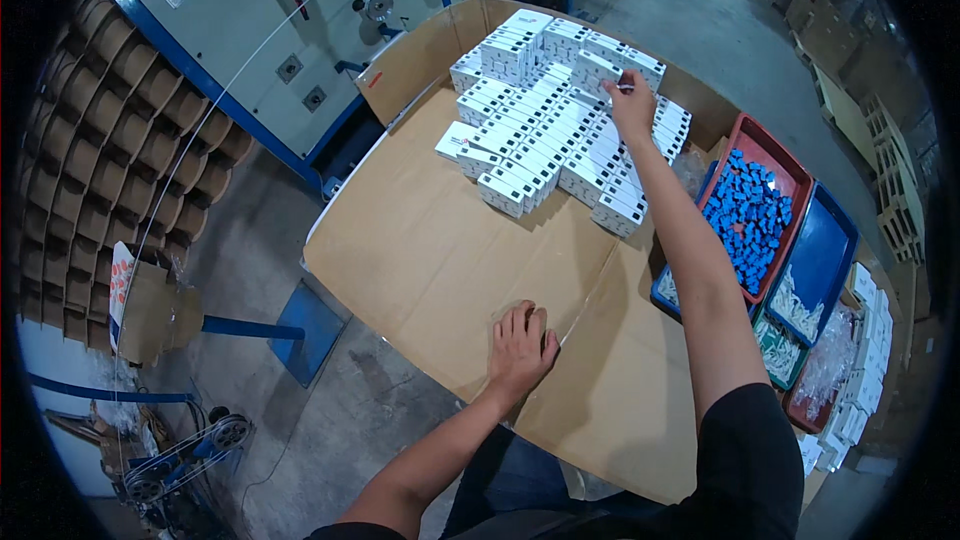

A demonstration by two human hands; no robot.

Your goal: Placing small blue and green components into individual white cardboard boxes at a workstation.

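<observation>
A: How is the right hand [631, 110] placed?
B: It is at the end of a long, almost straight reach. The right forearm [705, 285] passes beside the red tray [797, 180], and the fingers bend in toward the thumb at the far part of the white boxes [540, 130].
A: Is it gripping one?
B: I can't say for sure; the fingertips are small from up here, and white on white hides whether anything is pinched.
A: And the left hand [520, 348]?
B: Palm down on the bare cardboard [430, 240], nearer the body and well apart from the boxes. The fingers are loosely curved, with nothing in them, and that elbow is bent.
A: What do the boxes look like?
B: Small, slim and glossy white, each with a dark square near one end. They stand packed side by side in slanting rows on the far half of the cardboard, just inside its raised wall.
A: All level?
B: No. Toward the far side some blocks rise above the rest, and the near edge is stepped. To the right, the red tray holds small blue pieces [745, 225].
</observation>
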